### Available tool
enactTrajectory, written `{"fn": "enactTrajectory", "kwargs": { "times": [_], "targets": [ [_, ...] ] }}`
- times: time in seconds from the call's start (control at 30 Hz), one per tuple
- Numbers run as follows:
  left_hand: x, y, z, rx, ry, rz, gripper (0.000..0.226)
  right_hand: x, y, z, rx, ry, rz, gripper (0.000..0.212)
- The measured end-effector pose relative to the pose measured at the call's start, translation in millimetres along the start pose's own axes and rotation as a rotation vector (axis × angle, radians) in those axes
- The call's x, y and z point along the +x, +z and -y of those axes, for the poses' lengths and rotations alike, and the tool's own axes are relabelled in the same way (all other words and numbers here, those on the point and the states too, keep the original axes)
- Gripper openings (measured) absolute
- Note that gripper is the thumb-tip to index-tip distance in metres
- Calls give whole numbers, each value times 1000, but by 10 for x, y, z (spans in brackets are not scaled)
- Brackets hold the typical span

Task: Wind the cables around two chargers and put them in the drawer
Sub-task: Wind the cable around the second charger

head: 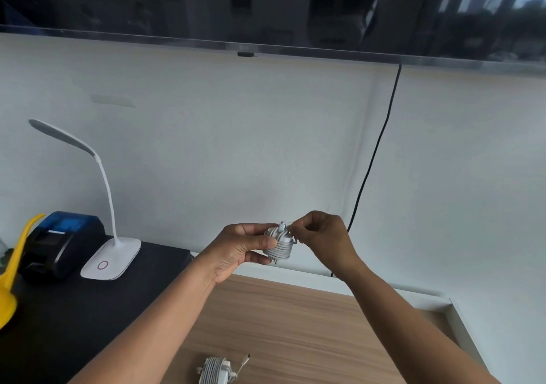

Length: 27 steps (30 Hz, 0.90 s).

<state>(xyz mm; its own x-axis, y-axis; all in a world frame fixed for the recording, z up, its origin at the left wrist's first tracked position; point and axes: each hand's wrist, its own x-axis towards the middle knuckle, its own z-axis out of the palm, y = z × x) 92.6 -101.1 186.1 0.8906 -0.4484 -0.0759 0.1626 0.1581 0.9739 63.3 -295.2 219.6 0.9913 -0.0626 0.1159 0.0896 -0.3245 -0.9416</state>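
Note:
A white charger [280, 244] with its white cable wound in tight turns around it is held up in front of the wall. My left hand [239, 250] grips its body from the left. My right hand [323, 236] pinches the cable's end at the charger's top right. A second white charger [215, 370], also wrapped in its cable, lies on the wooden surface [310, 324] near the bottom edge, with a loose connector end [246, 357] sticking out to the right. I cannot tell whether the wooden surface is the drawer's floor.
A black tabletop [74, 318] at the left carries a white desk lamp [110, 261], a black and blue receipt printer [62, 243] and a yellow object [9, 289]. A black cable [375, 153] hangs down the white wall from a dark screen [266, 8]. A white frame edge [461, 321] borders the wood at the right.

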Motion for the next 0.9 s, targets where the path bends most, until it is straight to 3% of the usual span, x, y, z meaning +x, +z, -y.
{"fn": "enactTrajectory", "kwargs": {
  "times": [0.2, 0.47, 0.63, 0.9],
  "targets": [
    [24, 38, 18, 56, 1, -45, 34, 65, -20, 6, -146, -7, 26, 11],
    [37, -44, 45, 55, 21, -48, 55, 53, -7, -60, 54, -22, 89, 8],
    [48, -39, 77, 7, 15, -101, 60, 73, -151, -93, 60, 20, 248, 13],
    [83, 34, 69, -45, 13, -150, 53, 127, -164, -106, 166, 72, 183, 5]
  ]
}}
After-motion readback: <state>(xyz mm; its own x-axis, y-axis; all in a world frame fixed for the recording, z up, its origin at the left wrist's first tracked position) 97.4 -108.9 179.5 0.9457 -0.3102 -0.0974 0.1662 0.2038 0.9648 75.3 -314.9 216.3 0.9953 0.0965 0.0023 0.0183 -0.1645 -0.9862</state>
